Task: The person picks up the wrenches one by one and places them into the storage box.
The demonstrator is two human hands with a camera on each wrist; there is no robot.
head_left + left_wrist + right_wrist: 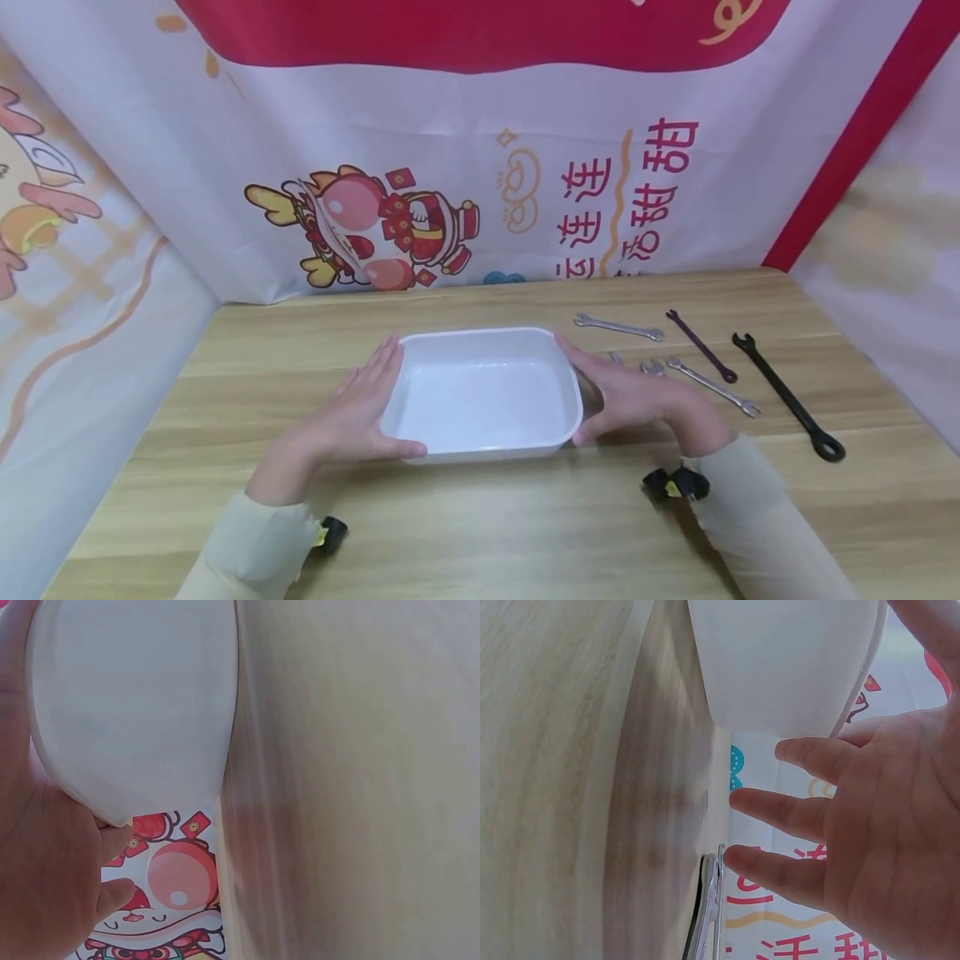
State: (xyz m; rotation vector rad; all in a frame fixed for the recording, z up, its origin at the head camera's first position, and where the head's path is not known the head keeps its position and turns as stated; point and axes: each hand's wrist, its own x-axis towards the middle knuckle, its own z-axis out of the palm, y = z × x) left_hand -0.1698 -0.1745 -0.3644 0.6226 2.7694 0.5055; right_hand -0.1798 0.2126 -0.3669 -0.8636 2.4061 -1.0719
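A white rectangular tray [480,408], its inside bare, is close over the wooden table between both hands. At its left end my left hand [352,421] grips it, thumb along the front corner and fingers at the back corner. In the left wrist view, that hand [45,877] lies against the tray's rim [135,821]. My right hand [626,396] spans the right end, thumb at the front corner and index finger at the back. The right wrist view shows its other fingers [780,810] spread and straight, off the tray's wall [787,667].
Several wrenches lie right of the tray: a silver one [618,326] at the back, a thin dark one [702,346], another silver one [714,386] and a large black one [787,396]. Behind my right hand, more wrench ends [652,367] are partly hidden. A printed cloth [465,167] hangs behind the table.
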